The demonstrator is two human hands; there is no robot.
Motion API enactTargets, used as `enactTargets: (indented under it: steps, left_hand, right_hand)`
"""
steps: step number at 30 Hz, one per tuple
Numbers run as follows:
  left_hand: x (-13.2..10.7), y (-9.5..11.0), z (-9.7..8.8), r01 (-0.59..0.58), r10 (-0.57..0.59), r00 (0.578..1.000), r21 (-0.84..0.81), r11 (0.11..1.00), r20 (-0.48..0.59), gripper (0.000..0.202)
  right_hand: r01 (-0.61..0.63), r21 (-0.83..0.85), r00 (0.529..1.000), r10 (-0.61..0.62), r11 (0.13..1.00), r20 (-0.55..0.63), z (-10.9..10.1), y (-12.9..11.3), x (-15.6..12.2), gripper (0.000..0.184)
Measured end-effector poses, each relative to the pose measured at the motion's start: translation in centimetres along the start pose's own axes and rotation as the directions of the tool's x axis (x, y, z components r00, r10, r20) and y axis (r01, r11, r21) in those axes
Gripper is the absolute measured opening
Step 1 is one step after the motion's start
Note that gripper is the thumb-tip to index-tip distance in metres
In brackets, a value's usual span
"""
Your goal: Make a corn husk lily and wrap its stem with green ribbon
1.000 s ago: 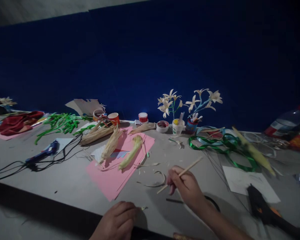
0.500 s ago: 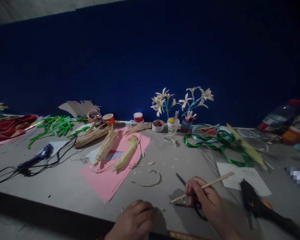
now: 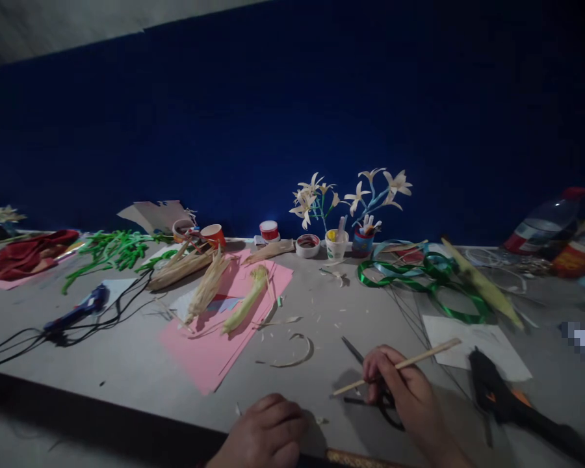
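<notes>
A dark blue panel (image 3: 224, 130) stands along the far edge of the grey counter (image 3: 141, 370). Taking the right hand (image 3: 402, 387) as the clock's centre, pink paper sheets (image 3: 197, 357) lie between 9 and 10 o'clock. The left hand (image 3: 268, 429) rests between 8 and 9, fingers loosely curled; I cannot tell whether it has hold of anything. The right hand is mostly closed, pinching a thin wooden stick (image 3: 426, 354) between thumb and fingers. A black glue gun (image 3: 502, 400) lies at 3 o'clock. Scissors (image 3: 353, 350), apparently spread, lie beneath the right hand, one blade pointing to 10; contact with the fingers is unclear. The stick slants above them, its ends toward 8 and 2 o'clock. Smallest, a curled strip (image 3: 286, 364) lies between 9 and 10. Compared with a second ago, the right hand sits farther from that strip, nearer the body; I judge that this brings stick and scissors together at one spot.
</notes>
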State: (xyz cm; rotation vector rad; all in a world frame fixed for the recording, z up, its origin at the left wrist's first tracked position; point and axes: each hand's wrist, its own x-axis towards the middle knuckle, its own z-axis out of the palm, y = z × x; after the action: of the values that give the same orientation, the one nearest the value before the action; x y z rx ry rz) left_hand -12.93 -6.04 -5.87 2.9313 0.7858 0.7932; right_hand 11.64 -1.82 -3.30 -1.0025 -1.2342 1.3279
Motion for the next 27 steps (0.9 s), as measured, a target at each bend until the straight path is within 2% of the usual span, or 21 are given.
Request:
enactTargets:
  steps: [3,5,6,7,9,11,12,13,16,19,21,23,27]
  left_hand:
    - [-0.9,-0.4,-2.0,0.008,-0.008,0.999,0.008,1.0,0.031,0.027]
    - [-2.2,-1.4,-4.5,0.042,-0.043,0.994,0.013,0.999,0.097,0.028]
    - [-3.0,-2.0,-6.0,0.104,-0.108,0.992,0.051,0.993,0.073,0.028]
    - [-3.7,-2.7,-7.5,0.234,-0.24,0.968,0.078,0.969,0.07,0.026]
    - [-4.5,-4.1,-10.4,0.483,-0.483,0.874,0.015,0.876,0.062,0.018]
    - [-4.2,-5.0,-12.4,0.664,-0.641,0.746,-0.129,0.737,0.18,0.013]
    - [-3.6,-5.4,-12.9,0.722,-0.673,0.691,-0.205,0.661,0.261,0.015]
    - [-2.9,-5.6,-13.1,0.749,-0.679,0.663,-0.288,0.597,0.316,0.017]
    - [0.0,-6.1,-12.3,0.707,-0.685,0.656,-0.579,0.407,0.319,0.016]
    - [3.3,-6.3,-10.4,0.58,-0.695,0.653,-0.789,0.203,0.301,0.014]
    - [5.5,-6.4,-9.2,0.516,-0.687,0.667,-0.844,0.148,0.287,0.012]
    - [7.7,-6.4,-8.1,0.462,-0.682,0.687,-0.876,0.141,0.252,0.013]
    - [10.9,-5.8,-6.1,0.405,-0.654,0.717,-0.907,0.112,0.24,0.016]
  right_hand:
    - [0.011,-0.009,1.0,-0.011,1.0,-0.002,-0.2,0.2,0.0,0.041]
    - [0.019,-0.02,1.0,-0.019,1.0,-0.005,-0.4,0.4,0.1,0.041]
    - [0.024,-0.029,1.0,-0.024,0.999,-0.006,-0.4,0.5,0.2,0.041]
    - [0.029,-0.04,1.0,-0.03,0.999,-0.006,-0.4,0.7,0.3,0.041]
    - [0.048,-0.075,0.999,-0.047,0.996,0.007,-0.3,0.8,0.4,0.042]
    - [0.078,-0.131,0.997,-0.075,0.988,0.024,-0.2,0.6,0.6,0.042]
    - [0.097,-0.17,0.995,-0.094,0.981,0.029,-0.2,0.4,0.7,0.042]
    - [0.121,-0.219,0.993,-0.117,0.968,0.03,-0.4,0.1,0.8,0.041]
    - [0.206,-0.423,0.977,-0.21,0.882,0.038,-1.8,-1.0,1.4,0.031]
    - [0.317,-0.663,0.941,-0.313,0.678,0.13,-4.0,-1.4,2.3,0.015]
    - [0.362,-0.749,0.922,-0.331,0.555,0.2,-5.5,-1.1,2.9,0.015]
    - [0.391,-0.787,0.913,-0.307,0.477,0.268,-6.8,-0.6,3.3,0.024]
    - [0.423,-0.813,0.906,-0.213,0.4,0.367,-8.5,-0.3,3.7,0.048]
